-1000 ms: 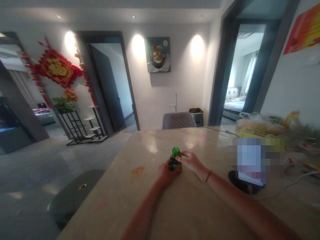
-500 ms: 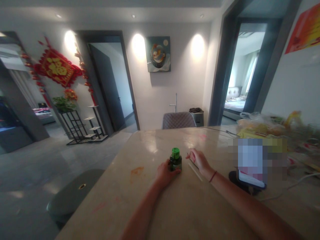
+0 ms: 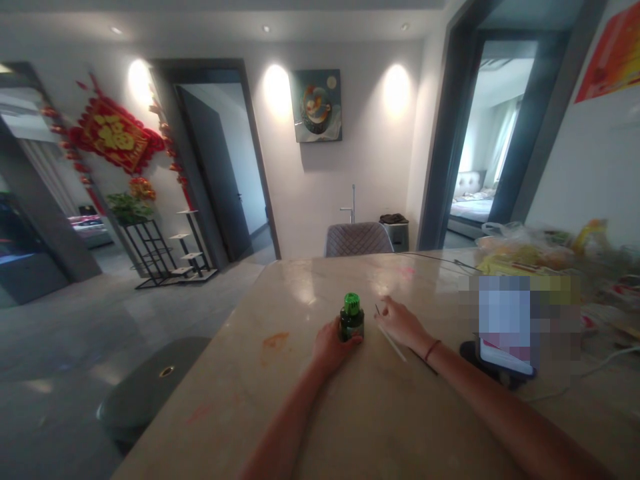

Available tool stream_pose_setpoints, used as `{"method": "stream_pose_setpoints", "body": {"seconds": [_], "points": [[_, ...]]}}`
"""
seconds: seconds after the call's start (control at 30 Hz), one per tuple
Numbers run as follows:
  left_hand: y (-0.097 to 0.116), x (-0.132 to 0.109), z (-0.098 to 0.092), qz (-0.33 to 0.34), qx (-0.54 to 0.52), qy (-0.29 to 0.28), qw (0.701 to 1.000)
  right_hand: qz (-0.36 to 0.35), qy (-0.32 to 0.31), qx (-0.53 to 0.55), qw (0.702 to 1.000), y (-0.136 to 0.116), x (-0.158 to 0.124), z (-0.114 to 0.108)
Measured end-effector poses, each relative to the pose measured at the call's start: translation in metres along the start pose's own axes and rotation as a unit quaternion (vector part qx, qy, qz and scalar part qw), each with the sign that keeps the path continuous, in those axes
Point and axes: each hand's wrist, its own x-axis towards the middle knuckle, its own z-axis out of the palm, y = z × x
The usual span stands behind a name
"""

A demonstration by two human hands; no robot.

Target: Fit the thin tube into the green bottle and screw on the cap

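A small dark bottle [image 3: 353,325] with a bright green cap [image 3: 352,304] stands upright on the table. My left hand [image 3: 330,345] is closed around its lower left side, with the thumb across the front. Just to the right, my right hand [image 3: 399,323] is low over the table, its fingers curled round a thin dark stick [image 3: 425,363]. One tip of that stick shows by the fingertips and its other end comes out under the wrist; the middle is hidden. A pale thin stick [image 3: 395,345] lies on the table between the bottle and my right hand.
A phone [image 3: 506,357] rests on a dark stand at the right, partly blurred out. Behind it are plastic bags [image 3: 525,248] and a white cable [image 3: 575,381]. A quilted chair [image 3: 358,240] stands at the far edge, and a grey-green stool [image 3: 145,387] at the left.
My right hand has turned and lowered slightly, and more of the dark stick's rear end now shows below the wrist. My left hand and the bottle stay in place.
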Motion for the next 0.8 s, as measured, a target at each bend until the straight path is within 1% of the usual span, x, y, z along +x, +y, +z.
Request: {"method": "stream_pose_setpoints", "body": {"seconds": [0.03, 0.07, 0.1, 0.17, 0.23, 0.37, 0.43, 0.53, 0.63, 0.73, 0.8], "points": [[-0.002, 0.001, 0.003, 0.010, -0.007, 0.028, 1.000, -0.003, -0.018, -0.084, 0.996, 0.004, -0.004, -0.001], [-0.004, 0.002, 0.005, 0.001, -0.011, 0.056, 0.998, 0.000, -0.034, -0.152, 0.988, 0.008, -0.008, -0.002], [-0.006, 0.004, 0.007, -0.017, -0.010, 0.080, 0.997, 0.006, -0.048, -0.199, 0.979, 0.011, -0.012, -0.003], [-0.008, 0.006, 0.008, -0.061, -0.002, 0.100, 0.993, 0.012, -0.072, -0.240, 0.968, 0.017, -0.020, -0.003], [-0.009, 0.008, 0.008, -0.062, -0.006, 0.098, 0.993, -0.003, -0.087, -0.238, 0.967, 0.021, -0.025, -0.001], [-0.009, 0.008, 0.006, 0.001, -0.035, 0.079, 0.996, -0.049, -0.085, -0.210, 0.973, 0.023, -0.028, 0.006], [-0.009, 0.007, 0.006, 0.022, -0.021, 0.059, 0.998, -0.060, -0.070, -0.200, 0.975, 0.021, -0.022, 0.013], [-0.007, 0.003, 0.007, 0.047, 0.027, 0.027, 0.998, -0.059, -0.048, -0.195, 0.978, 0.019, -0.001, 0.025], [-0.006, 0.001, 0.007, 0.063, 0.068, 0.003, 0.996, -0.025, -0.028, -0.176, 0.984, 0.016, 0.028, 0.038], [-0.006, 0.000, 0.007, 0.071, 0.086, -0.007, 0.994, 0.011, -0.017, -0.150, 0.989, 0.013, 0.051, 0.049], [-0.007, 0.000, 0.007, 0.074, 0.088, -0.008, 0.993, 0.011, -0.017, -0.139, 0.990, 0.013, 0.059, 0.052]]}}
